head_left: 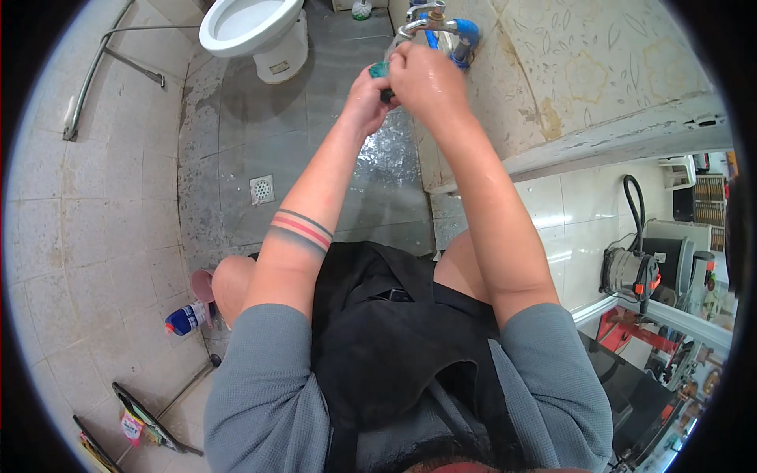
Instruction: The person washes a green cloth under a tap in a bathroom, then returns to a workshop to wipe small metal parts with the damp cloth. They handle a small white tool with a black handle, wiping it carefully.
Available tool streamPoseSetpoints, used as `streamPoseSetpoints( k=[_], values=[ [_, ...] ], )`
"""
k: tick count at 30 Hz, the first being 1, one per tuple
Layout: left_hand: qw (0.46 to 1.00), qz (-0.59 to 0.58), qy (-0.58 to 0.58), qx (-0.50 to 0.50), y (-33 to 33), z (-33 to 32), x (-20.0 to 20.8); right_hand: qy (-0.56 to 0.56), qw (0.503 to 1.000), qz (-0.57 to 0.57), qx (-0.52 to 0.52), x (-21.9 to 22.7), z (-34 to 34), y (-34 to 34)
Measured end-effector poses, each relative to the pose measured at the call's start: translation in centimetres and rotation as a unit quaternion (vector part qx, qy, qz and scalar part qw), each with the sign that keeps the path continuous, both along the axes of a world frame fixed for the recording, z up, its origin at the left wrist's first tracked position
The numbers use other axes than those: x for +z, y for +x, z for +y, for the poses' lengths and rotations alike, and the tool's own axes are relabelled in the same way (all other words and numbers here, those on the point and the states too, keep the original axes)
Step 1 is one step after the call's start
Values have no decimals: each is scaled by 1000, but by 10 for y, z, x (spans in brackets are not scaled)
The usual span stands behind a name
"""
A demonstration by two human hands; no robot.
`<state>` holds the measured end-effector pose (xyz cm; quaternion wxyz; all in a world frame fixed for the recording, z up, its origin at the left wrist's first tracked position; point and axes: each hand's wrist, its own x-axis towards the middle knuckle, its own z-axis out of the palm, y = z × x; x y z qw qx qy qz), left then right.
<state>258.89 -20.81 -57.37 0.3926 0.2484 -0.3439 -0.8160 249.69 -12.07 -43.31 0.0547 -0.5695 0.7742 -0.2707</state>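
Just under a metal tap [422, 25] on the right-hand wall, both my hands come together. My left hand [366, 102] is closed around a small object with a teal part [379, 70] and a dark part [386, 95]; its kind is hidden by the fingers. Over the same object my right hand [430, 83] is bent, its fingertips pressed at the top near the spout. The skin looks wet. A blue pipe fitting [467, 33] joins the tap beside my right hand.
A white toilet [260, 31] stands ahead to the left, on wet grey tiles with a floor drain [262, 189]. A metal grab bar [93, 87] runs along the left wall. By my left knee lies a blue bottle [185, 318]. A vacuum cleaner [631, 272] stands at right.
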Motion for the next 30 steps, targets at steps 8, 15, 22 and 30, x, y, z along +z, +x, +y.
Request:
streamPoseSetpoints(
  k=[8,15,22,30],
  values=[
    [994,-51,28,-97,31,7,30,60,993,97,-15,80,-7,12],
    [983,-76,27,-167,104,8,37,-43,965,140,217,1,9,12],
    [969,-84,-23,-233,175,23,49,-71,877,46,472,-59,-4,49],
    [950,-212,-72,-219,202,31,41,-32,888,104,448,-71,-32,85]
  ],
)
